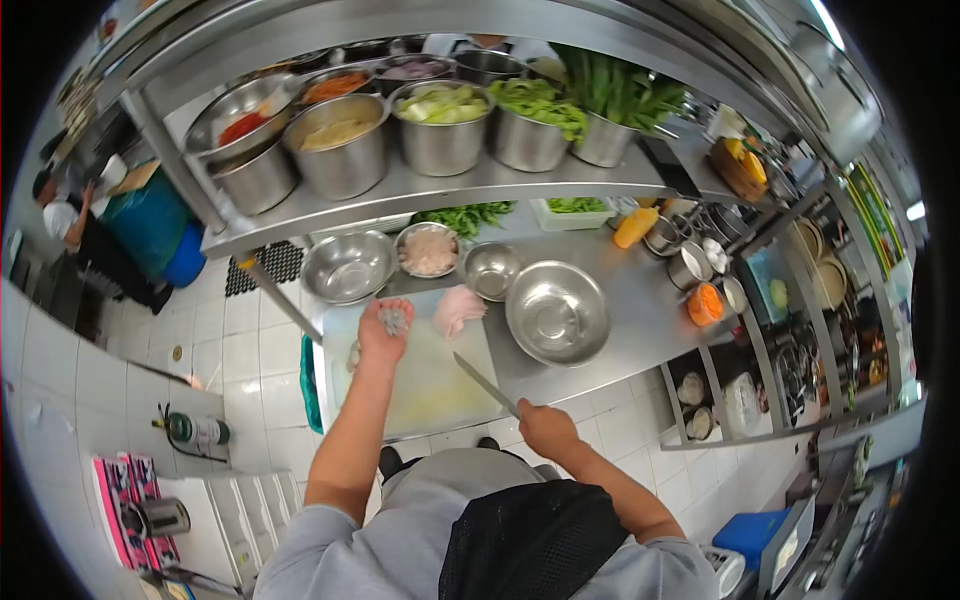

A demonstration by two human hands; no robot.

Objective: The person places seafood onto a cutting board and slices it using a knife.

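My left hand (pixel 382 330) is turned palm up at the left of the cutting board (pixel 440 385), cupping a small heap of greyish raw pieces (pixel 393 320), perhaps shrimp. More pale pieces (pixel 354 355) lie on the board's left edge. Wrapped round the handle of a long kitchen knife (pixel 484 380) is my right hand (pixel 546 430); the blade points up and left over the board. A pale pink slab of raw meat or fish (pixel 459 310) rests at the board's top, apart from both hands. Just behind it, a metal bowl (pixel 428 250) holds pinkish chopped pieces.
Steel bowls stand behind and beside the board: a wide one (pixel 557 313), a small one (pixel 492 271) and one at left (pixel 349 266). Overhead runs a steel shelf (pixel 450 195) with pots of cut vegetables. A yellow squeeze bottle (pixel 636 227) is farther right. Another person (pixel 85 235) is at far left.
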